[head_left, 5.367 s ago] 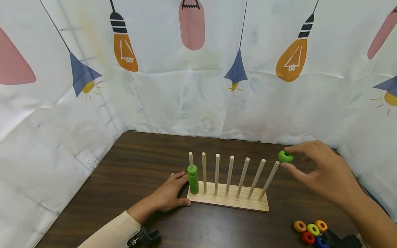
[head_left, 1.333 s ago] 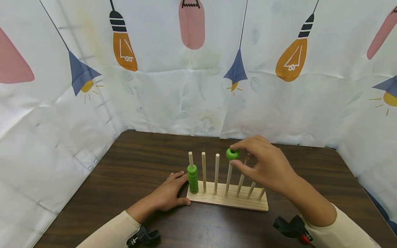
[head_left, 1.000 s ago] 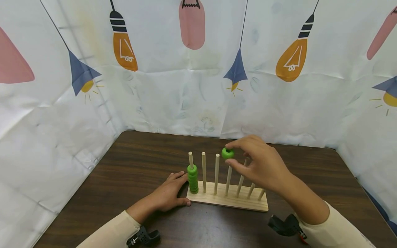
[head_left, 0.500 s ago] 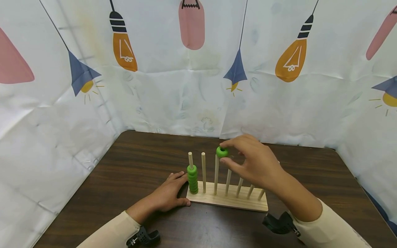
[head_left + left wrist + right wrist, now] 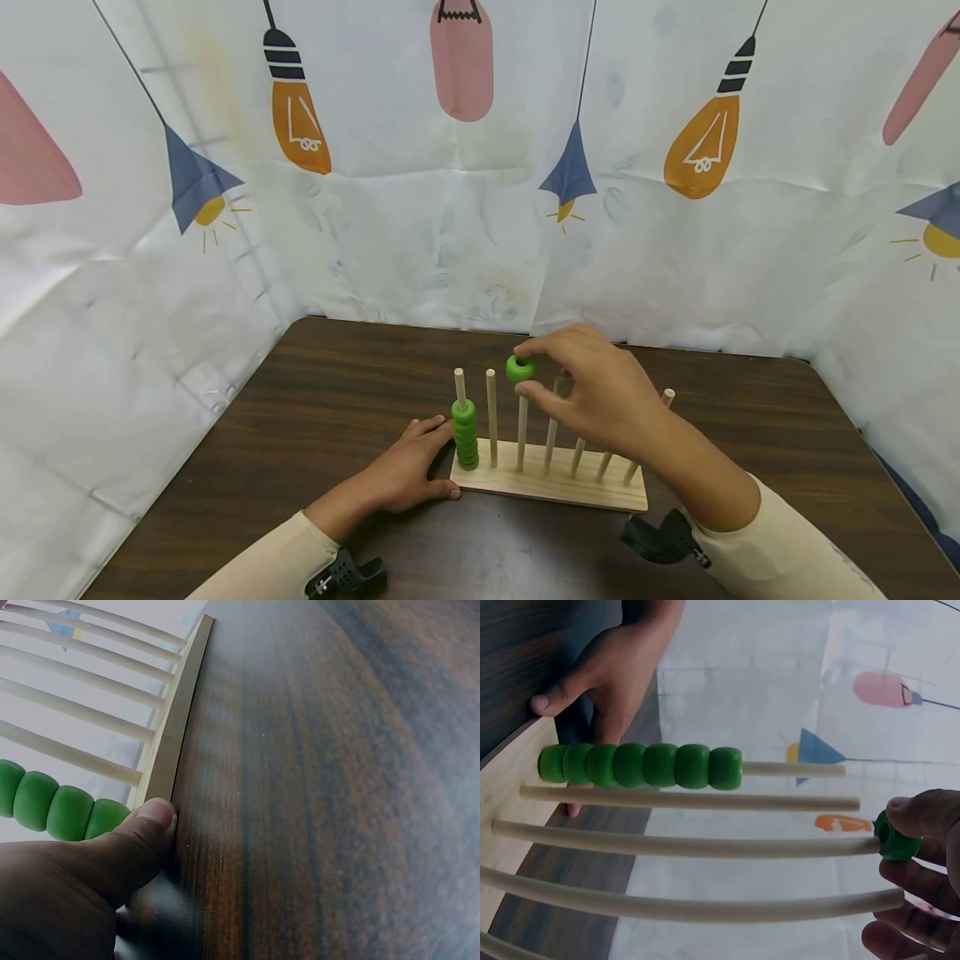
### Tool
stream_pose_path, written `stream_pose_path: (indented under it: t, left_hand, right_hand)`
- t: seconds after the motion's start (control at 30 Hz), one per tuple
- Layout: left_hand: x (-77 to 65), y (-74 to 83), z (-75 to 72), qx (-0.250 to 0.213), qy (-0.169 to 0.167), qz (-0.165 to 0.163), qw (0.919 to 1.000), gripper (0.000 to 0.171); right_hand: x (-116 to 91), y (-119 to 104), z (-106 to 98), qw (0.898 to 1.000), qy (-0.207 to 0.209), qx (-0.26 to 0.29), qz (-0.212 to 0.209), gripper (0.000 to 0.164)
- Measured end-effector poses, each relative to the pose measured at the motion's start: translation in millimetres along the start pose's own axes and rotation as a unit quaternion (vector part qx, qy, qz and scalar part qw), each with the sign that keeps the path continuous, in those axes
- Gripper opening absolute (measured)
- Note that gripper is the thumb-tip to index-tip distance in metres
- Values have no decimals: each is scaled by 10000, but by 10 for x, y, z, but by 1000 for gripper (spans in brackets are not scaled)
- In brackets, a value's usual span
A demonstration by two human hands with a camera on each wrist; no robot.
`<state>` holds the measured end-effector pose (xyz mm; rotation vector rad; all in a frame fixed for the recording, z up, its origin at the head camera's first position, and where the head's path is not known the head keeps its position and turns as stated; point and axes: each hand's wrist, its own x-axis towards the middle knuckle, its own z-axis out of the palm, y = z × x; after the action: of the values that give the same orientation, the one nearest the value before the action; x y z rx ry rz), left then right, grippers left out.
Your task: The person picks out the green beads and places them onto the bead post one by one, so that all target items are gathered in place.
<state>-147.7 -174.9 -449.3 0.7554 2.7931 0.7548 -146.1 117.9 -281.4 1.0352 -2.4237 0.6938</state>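
A wooden peg stand [image 5: 551,486] with a row of upright pegs sits on the table. Its leftmost peg carries a stack of several green beads [image 5: 466,433], the peg's top showing above them. My left hand [image 5: 401,471] holds the stand's left end, thumb at the front corner and fingers along the far side; the left wrist view shows the thumb [image 5: 154,817] on the base edge. Between thumb and fingertips my right hand [image 5: 592,387] pinches one green bead [image 5: 520,368], which is at the tip of the third peg [image 5: 705,844] from the left. This hand hides the tops of some right-hand pegs.
The dark wooden table [image 5: 315,392] reaches back to a white printed cloth [image 5: 405,250] hanging behind and at the sides. Black wrist devices [image 5: 660,537] sit on both forearms. The second peg [image 5: 492,417] stands bare between the bead stack and the right hand.
My right hand has carried the green bead leftward from beyond the right end of the stand to the third peg. Loose coloured beads seen earlier at lower right are out of view. The left hand stays put.
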Motion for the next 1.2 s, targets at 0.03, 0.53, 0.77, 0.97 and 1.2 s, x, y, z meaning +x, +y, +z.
stream_pose_path:
  t: [0.03,0.53,0.77,0.97,1.2]
  left_hand:
    - [0,-2,1,-2,3,0,10000,87]
    - [-5,5,-7,-42,-27,-28,10000,89]
    - [-7,-11,3,-39,-37,4,10000,89]
    - [-12,-5,-3,-31,-73,-14,10000,89]
    - [-3,-6,-12,-39,-82,-5,10000,89]
  right_hand:
    - [9,-10,5,10000,-4,8,12,37]
    - [104,-76,85,9997,-161,135,131,36]
    - [166,-123,120,9994,-255,107,188,36]
    - [231,-170,161,9992,-341,61,173,34]
    - [290,-213,216,9987,-456,163,174,34]
